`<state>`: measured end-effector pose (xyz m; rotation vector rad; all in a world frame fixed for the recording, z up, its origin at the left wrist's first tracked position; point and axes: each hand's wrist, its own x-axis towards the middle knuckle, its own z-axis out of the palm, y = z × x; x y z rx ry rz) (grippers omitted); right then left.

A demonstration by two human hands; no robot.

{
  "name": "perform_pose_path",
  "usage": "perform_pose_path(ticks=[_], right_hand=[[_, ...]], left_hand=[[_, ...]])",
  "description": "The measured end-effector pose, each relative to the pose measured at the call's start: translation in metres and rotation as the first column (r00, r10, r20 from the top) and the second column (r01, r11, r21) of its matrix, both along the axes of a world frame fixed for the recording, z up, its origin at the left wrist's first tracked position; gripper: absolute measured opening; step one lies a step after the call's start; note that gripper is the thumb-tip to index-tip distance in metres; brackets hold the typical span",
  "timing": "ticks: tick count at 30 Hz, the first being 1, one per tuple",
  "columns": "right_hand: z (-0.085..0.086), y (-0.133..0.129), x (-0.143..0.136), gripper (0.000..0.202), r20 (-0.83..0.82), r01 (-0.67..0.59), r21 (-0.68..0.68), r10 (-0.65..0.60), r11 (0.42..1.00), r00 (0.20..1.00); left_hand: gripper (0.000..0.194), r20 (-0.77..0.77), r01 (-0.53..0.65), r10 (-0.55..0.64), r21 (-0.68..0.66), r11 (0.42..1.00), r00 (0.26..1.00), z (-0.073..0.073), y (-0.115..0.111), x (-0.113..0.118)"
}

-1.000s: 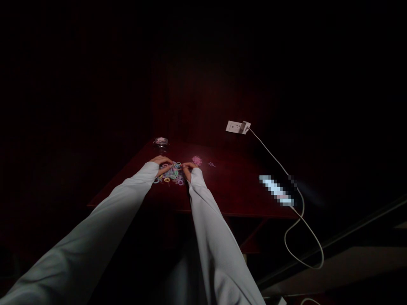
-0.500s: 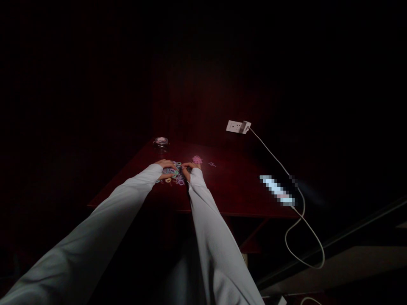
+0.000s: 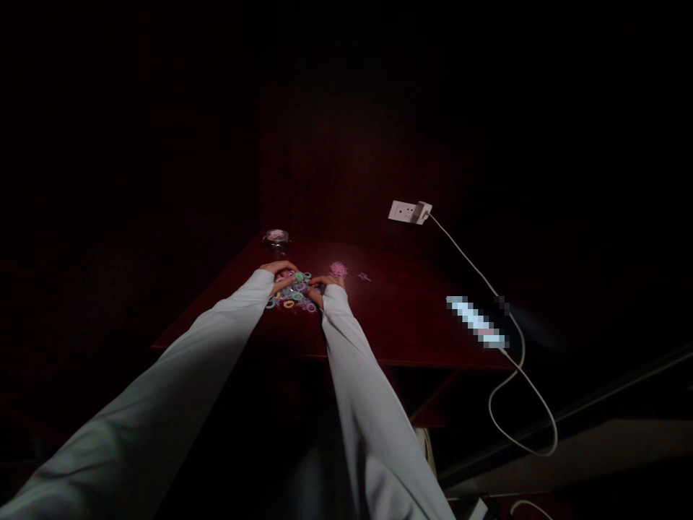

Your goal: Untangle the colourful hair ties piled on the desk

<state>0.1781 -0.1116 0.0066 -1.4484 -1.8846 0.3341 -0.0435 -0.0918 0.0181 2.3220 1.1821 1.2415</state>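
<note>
A loose pile of small colourful rings (image 3: 297, 297), which look like hair ties, lies on the dark red table between my hands. At the pile's left edge my left hand (image 3: 279, 271) curves round it, thumb and fingers apart. On the other side my right hand (image 3: 325, 283) rests against the pile with its thumb and forefinger spread. Neither hand plainly grips a ring. Just beyond my right hand sits a small heap of pink bands (image 3: 338, 269). A few purple bands (image 3: 364, 276) lie to its right.
A clear jar (image 3: 276, 242) with a pinkish lid stands at the table's (image 3: 390, 325) back left. A white socket strip (image 3: 403, 211) holds a charger (image 3: 421, 212). Its white cable (image 3: 463, 255) runs to a blurred bright device (image 3: 476, 323) at the right edge.
My left hand has drawn back from over the pile, uncovering more rings. My right hand has barely moved. The whole view has shifted slightly.
</note>
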Motion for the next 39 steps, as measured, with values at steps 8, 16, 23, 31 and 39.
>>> perform_pose_path(ticks=[8,16,23,31,39], right_hand=[[0.006,-0.006,-0.003,0.016,0.044,0.038,-0.042,-0.036,0.998,0.998],[-0.009,0.000,-0.001,0.009,-0.049,0.027,0.084,-0.022,0.996,0.999],[-0.016,0.018,0.006,0.007,-0.163,0.027,0.035,-0.021,0.999,0.986],[-0.013,0.006,0.005,0.020,-0.226,0.006,0.114,0.020,0.993,0.974],[-0.006,-0.001,0.003,0.018,-0.218,-0.027,0.130,0.055,0.991,0.974]], left_hand=[[0.027,-0.082,-0.060,0.061,0.016,0.998,0.995,0.005,-0.003,0.002],[0.025,-0.279,-0.137,0.152,0.074,0.988,0.948,0.006,-0.003,0.003],[0.023,-0.286,-0.056,0.069,0.051,0.997,0.956,0.005,-0.004,0.003],[0.028,-0.247,-0.048,0.065,0.075,0.996,0.967,0.004,-0.005,0.007],[0.036,-0.258,0.040,-0.015,0.094,0.995,0.966,0.000,-0.005,0.004]])
